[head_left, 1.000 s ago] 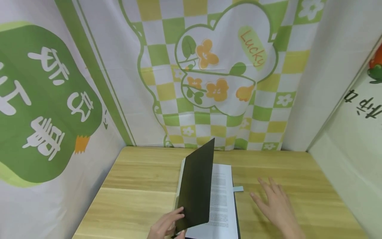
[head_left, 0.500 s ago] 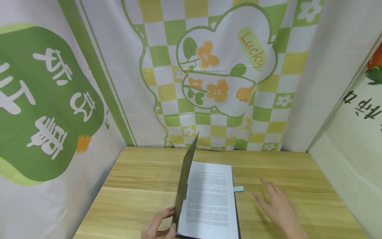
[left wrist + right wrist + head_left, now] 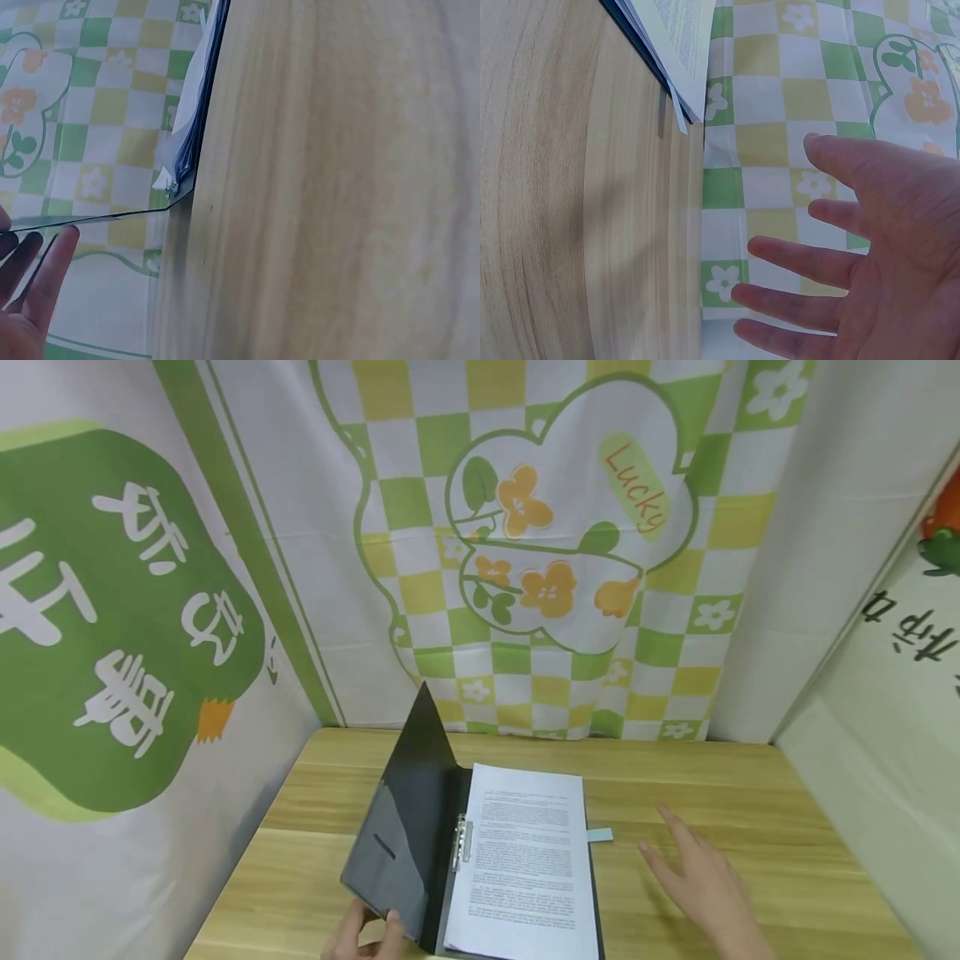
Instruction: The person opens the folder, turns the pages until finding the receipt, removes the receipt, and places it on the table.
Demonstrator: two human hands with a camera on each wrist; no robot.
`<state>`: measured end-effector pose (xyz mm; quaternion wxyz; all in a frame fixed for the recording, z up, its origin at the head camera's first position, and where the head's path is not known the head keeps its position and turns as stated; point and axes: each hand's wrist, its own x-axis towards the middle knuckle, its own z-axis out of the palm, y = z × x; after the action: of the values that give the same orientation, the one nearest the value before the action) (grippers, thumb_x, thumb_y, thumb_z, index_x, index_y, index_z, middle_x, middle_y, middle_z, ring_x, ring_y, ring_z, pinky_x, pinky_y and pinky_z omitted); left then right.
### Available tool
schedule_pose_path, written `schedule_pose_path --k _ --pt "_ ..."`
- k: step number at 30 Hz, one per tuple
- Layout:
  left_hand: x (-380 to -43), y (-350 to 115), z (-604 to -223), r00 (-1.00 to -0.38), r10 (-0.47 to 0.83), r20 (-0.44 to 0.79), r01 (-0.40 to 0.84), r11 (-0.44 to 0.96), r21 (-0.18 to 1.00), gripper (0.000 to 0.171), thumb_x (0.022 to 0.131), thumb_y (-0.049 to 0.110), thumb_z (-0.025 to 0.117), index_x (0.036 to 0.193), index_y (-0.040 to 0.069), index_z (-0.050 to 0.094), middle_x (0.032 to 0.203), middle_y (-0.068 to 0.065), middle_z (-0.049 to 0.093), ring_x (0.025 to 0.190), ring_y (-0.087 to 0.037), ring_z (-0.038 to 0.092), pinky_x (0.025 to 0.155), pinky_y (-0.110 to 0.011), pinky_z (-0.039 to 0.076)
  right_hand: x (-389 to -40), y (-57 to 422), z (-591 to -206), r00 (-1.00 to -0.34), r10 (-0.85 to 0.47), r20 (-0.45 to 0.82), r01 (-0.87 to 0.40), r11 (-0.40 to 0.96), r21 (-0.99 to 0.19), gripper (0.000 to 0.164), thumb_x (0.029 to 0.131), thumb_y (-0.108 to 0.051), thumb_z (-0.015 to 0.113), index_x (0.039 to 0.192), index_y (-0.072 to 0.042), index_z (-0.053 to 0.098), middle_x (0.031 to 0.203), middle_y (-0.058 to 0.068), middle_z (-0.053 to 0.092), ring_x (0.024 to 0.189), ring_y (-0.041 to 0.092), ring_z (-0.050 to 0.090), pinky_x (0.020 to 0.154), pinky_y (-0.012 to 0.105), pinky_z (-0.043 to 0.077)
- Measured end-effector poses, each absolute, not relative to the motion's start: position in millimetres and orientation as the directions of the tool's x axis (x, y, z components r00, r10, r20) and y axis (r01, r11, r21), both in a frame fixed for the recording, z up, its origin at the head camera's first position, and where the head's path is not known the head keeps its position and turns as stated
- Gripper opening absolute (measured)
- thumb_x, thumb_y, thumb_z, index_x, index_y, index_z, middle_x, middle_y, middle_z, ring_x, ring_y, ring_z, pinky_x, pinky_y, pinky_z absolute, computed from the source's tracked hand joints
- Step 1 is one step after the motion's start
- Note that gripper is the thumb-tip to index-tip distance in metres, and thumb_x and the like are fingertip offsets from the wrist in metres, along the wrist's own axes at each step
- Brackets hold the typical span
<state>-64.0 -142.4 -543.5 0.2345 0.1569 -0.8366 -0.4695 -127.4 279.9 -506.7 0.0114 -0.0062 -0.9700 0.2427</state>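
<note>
A black binder folder [image 3: 438,893] lies on the table with its cover [image 3: 412,802] raised and leaning to the left. Printed sheets [image 3: 525,860] lie in its right side, next to a metal clip [image 3: 462,842] along the spine. My left hand [image 3: 363,937] pinches the cover's lower edge, thumb on one side and fingers on the other; the left wrist view shows the fingers [image 3: 54,262] against the cover's outer face. My right hand [image 3: 701,881] hovers right of the folder, holding nothing, its fingers spread in the right wrist view.
A pale blue tab [image 3: 600,835] sticks out from the folder's right edge over the wooden table [image 3: 787,843]. Behind the table hangs a green and yellow checked cloth [image 3: 551,693]. Printed cloth walls stand on the left [image 3: 247,760] and right [image 3: 870,752].
The cover has swung left in my left hand, from over the sheets to leaning away from them, so the clip and inner pocket show. My right hand has barely shifted.
</note>
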Motion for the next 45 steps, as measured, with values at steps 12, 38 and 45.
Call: schedule_pose_path --k 12,38,45 --pt "-73.7 -161.8 -537.8 -0.675 -0.692 0.254 0.022 0.326 0.945 0.049 0.089 -0.008 0.073 0.132 -0.008 0.048 0.099 -0.012 0.07 0.076 0.007 0.06 0.052 -0.015 0.052 -126.4 282.0 -508.8 -0.998 0.009 0.065 -0.021 0.891 -0.453 0.078 0.106 -0.061 0.053 0.158 -0.005 0.044 0.159 0.039 0.035 0.136 0.067 0.038 0.093 0.087 0.036" --pt "-81.1 -239.6 -572.5 -0.605 -0.604 0.518 -0.058 0.683 0.728 0.07 0.074 0.001 0.087 0.136 -0.009 0.056 0.114 -0.033 0.056 0.091 -0.044 0.059 0.055 -0.008 0.039 -127.3 280.7 -511.3 -0.992 0.037 0.118 -0.021 0.893 -0.449 0.073 0.11 -0.061 0.04 0.168 -0.017 0.03 0.167 0.036 0.019 0.145 0.073 0.013 0.109 0.086 -0.009" --pt "-80.1 -245.1 -585.9 -0.691 -0.583 0.428 -0.24 0.743 0.624 0.078 0.069 0.021 0.096 0.132 -0.004 0.056 0.125 -0.034 0.048 0.103 -0.052 0.054 0.078 -0.064 0.05 -128.6 282.3 -515.2 -0.992 0.039 0.12 -0.02 0.891 -0.453 0.077 0.109 -0.062 0.041 0.171 -0.021 0.02 0.169 0.035 0.017 0.146 0.072 0.011 0.109 0.087 -0.007"
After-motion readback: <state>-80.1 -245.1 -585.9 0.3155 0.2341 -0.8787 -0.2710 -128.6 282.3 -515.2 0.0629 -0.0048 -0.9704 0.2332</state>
